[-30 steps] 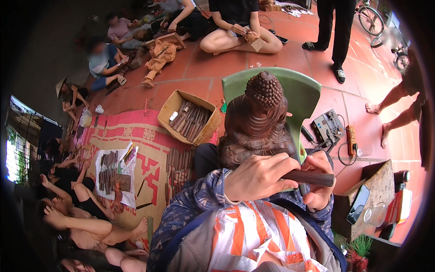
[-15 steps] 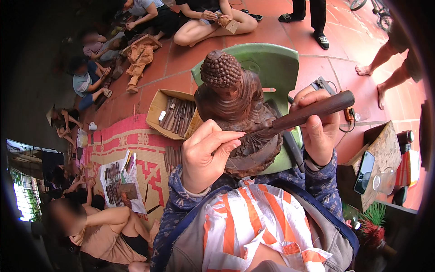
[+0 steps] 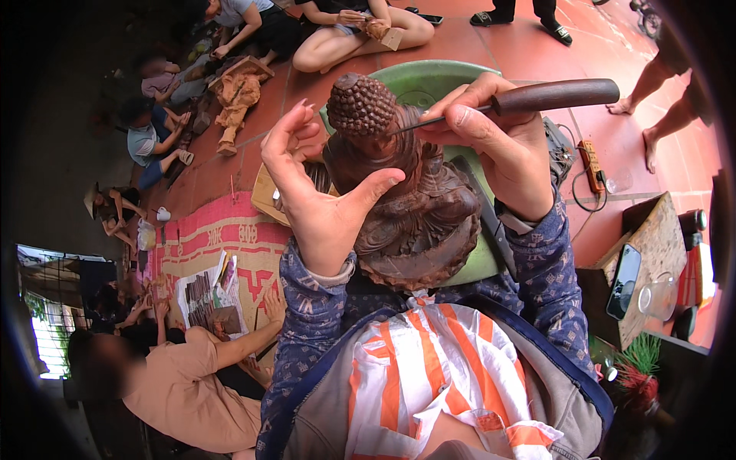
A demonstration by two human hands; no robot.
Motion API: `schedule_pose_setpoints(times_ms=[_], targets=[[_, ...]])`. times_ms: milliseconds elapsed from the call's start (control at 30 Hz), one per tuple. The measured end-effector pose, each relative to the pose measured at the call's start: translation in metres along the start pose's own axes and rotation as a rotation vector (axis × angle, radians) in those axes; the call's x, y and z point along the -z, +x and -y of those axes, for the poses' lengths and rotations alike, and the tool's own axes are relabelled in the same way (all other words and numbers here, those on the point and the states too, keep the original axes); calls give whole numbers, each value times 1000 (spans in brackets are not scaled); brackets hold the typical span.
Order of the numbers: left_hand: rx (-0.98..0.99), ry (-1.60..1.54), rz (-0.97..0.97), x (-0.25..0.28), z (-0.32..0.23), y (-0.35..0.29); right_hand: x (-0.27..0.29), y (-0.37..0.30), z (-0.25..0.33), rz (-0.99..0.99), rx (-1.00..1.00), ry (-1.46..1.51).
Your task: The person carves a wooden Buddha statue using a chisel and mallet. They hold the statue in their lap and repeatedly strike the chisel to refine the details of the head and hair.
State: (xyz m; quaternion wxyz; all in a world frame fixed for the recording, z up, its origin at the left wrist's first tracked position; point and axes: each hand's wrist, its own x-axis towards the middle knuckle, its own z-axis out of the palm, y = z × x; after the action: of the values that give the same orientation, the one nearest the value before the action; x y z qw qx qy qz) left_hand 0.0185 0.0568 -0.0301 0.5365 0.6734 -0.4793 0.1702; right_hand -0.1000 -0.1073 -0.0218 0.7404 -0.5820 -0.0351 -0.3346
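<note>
A dark brown carved wooden seated figure with a knobbed head stands upright in front of me on a green plastic chair. My right hand grips a carving chisel by its dark wooden handle and thin blade. The blade points left, its tip at the lower part of the figure's head; whether it touches the wood I cannot tell. At the figure's left side is my left hand, thumb and fingers spread apart and holding nothing. Its fingers reach up beside the head.
A cardboard box of tools is partly hidden behind my left hand. More chisels lie on paper upon a patterned mat. To the right are an orange power strip, and a phone on a wooden box. Several people sit to the left.
The chisel has moved up and its tip is now at the figure's head. My left hand has left the blade, risen and spread its fingers. The person at lower left now reaches toward the mat.
</note>
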Motion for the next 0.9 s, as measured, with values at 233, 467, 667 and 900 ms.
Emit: schedule_pose_setpoints(times_ms=[233, 467, 667, 900], targets=[[185, -81, 153, -25, 16, 15, 6, 30, -10, 99, 136, -21], [122, -22, 119, -28, 20, 12, 8, 27, -12, 104, 123, 18], [64, 26, 93, -28, 21, 12, 8, 32, -2, 149, 98, -98], [95, -44, 90, -31, 24, 11, 12, 48, 1, 269, 76, 8]])
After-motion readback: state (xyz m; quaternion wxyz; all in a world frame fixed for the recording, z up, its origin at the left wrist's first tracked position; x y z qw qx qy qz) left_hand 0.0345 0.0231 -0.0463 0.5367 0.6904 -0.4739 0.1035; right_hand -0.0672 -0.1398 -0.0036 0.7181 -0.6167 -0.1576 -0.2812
